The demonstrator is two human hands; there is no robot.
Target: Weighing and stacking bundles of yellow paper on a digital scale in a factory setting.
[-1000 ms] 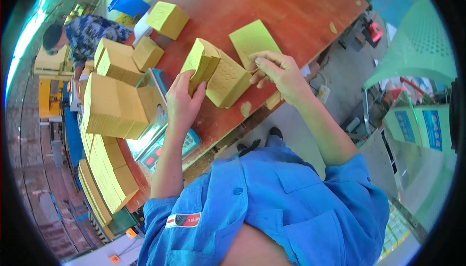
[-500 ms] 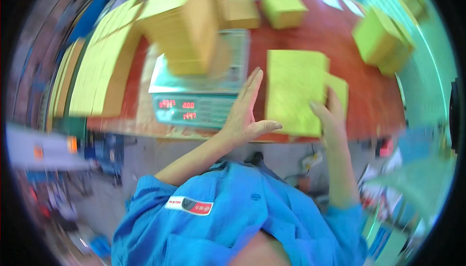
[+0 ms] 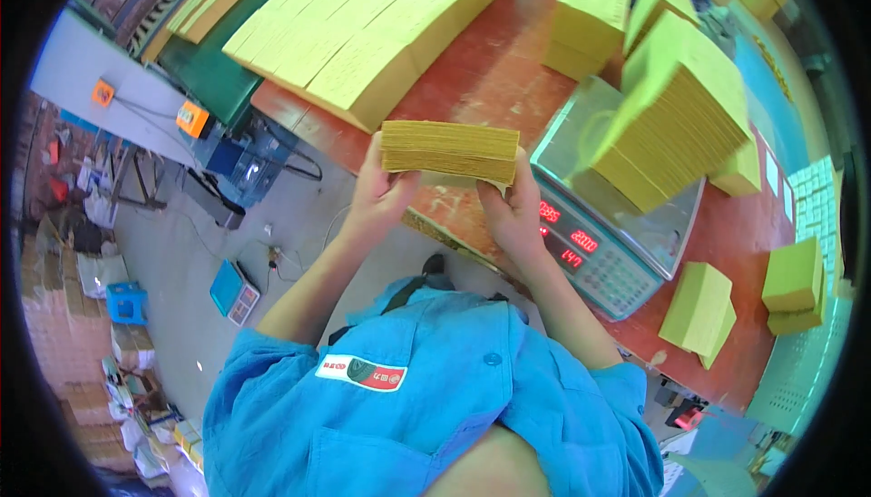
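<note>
A thick stack of yellow paper sheets is held up level between my two hands, its layered edge facing me. My left hand grips the stack's left end, thumb beneath and fingers behind. At the right end, my right hand is closed on it the same way. To the right of my hands a digital scale with lit red figures carries a tall, leaning pile of yellow paper.
Long rows of yellow paper stacks cover the table's left part. Smaller stacks stand behind the scale and to its right. The red table has its near edge below my hands. A blue stool stands on the floor.
The view has swung left, so the scale now lies to my right. My left hand was open and my right hand was on yellow paper on the table; now both hold a stack aloft.
</note>
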